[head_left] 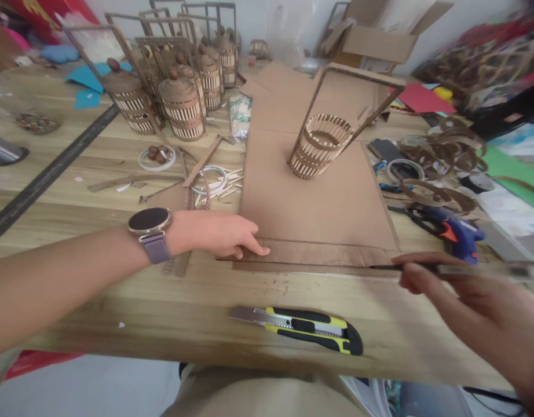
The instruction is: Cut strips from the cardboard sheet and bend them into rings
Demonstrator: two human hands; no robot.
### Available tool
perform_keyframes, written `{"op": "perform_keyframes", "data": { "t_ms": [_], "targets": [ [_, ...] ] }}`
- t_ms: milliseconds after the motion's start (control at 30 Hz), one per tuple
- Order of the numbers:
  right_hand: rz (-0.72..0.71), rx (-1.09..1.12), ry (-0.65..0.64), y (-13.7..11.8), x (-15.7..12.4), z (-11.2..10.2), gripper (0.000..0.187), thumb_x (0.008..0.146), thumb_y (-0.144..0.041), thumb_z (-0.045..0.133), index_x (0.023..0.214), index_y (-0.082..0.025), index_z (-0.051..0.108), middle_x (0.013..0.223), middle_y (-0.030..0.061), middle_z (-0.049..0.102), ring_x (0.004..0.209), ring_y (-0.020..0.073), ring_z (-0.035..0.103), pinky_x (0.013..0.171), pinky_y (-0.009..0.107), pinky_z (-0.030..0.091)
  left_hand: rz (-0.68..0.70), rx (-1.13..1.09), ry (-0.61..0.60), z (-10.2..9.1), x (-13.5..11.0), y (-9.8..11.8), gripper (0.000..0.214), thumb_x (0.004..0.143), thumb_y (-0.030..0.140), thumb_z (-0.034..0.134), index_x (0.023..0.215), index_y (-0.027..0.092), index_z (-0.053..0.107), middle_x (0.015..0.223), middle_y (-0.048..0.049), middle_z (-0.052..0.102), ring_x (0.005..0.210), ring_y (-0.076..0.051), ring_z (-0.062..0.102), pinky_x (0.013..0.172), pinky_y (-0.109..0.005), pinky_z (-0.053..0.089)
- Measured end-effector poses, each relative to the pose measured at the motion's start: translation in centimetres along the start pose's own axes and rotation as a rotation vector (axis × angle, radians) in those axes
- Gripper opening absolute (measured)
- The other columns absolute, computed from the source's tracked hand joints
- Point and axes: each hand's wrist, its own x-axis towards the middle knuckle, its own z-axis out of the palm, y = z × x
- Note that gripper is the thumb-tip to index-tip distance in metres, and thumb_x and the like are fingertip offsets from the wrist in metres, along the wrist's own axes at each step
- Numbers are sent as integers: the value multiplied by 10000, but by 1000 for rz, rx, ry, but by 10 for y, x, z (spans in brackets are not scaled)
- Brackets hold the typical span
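My left hand (221, 231), wearing a watch (149, 221), presses a narrow cardboard strip (310, 253) down at its left part with the index finger stretched out. The strip lies along the near edge of a large cardboard sheet (275, 202). My right hand (479, 307) is closed around a slim dark pen (432, 266), whose tip meets the strip's near edge at the right end. Motion blurs this hand slightly. A yellow and black utility knife (310, 329) lies in front of the strip, blade pointing left and extended.
A small slatted basket (321, 145) with a tall cardboard handle stands on the sheet. Several lidded lanterns (182, 110) crowd the back left. To the right are a blue glue gun (458, 229), a tape roll (405, 171) and curled cardboard strips (441, 145). Thin sticks (227, 185) lie left.
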Motion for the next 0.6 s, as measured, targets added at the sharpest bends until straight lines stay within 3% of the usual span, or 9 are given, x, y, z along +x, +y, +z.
{"op": "perform_keyframes", "data": {
  "t_ms": [67,133,233,367,467,600],
  "targets": [
    [-25,-171,101,2,10,-12,456,968,-558,423,640,-288,590,533,58,603,475,213,607,457,349,399,23,-1,64,3,2,3,386,939,190,606,1297,323,663,965,-17,565,695,-125,532,577,-238,344],
    [-107,-354,112,-5,30,-11,475,990,-533,370,645,-269,562,546,80,600,540,230,621,525,359,399,28,10,160,6,7,9,249,922,243,637,1156,263,722,992,-31,567,746,-143,551,614,-249,375],
    [-198,-568,-9,-19,69,9,371,981,-445,448,740,-220,617,617,86,671,596,239,643,617,354,415,14,99,257,12,19,24,97,903,256,647,897,180,706,965,-57,585,810,-183,557,639,-273,400],
    [-182,-587,-110,-28,104,34,291,971,-397,528,971,-150,681,829,131,756,762,270,704,696,350,427,-55,124,329,19,30,33,78,887,194,614,820,171,646,888,-57,585,817,-207,567,662,-303,421],
    [-189,-437,-63,-32,98,37,317,969,-401,549,1146,-161,655,952,117,761,807,267,703,701,348,434,-102,142,367,19,34,28,63,881,189,599,837,163,636,895,-65,583,829,-218,574,683,-321,428],
    [-385,-175,-146,-50,51,33,262,987,-395,524,1009,-188,683,877,75,732,769,224,669,681,329,444,-166,214,424,12,42,17,66,884,208,589,862,159,629,922,-73,587,808,-204,561,659,-308,416]
  ]
}}
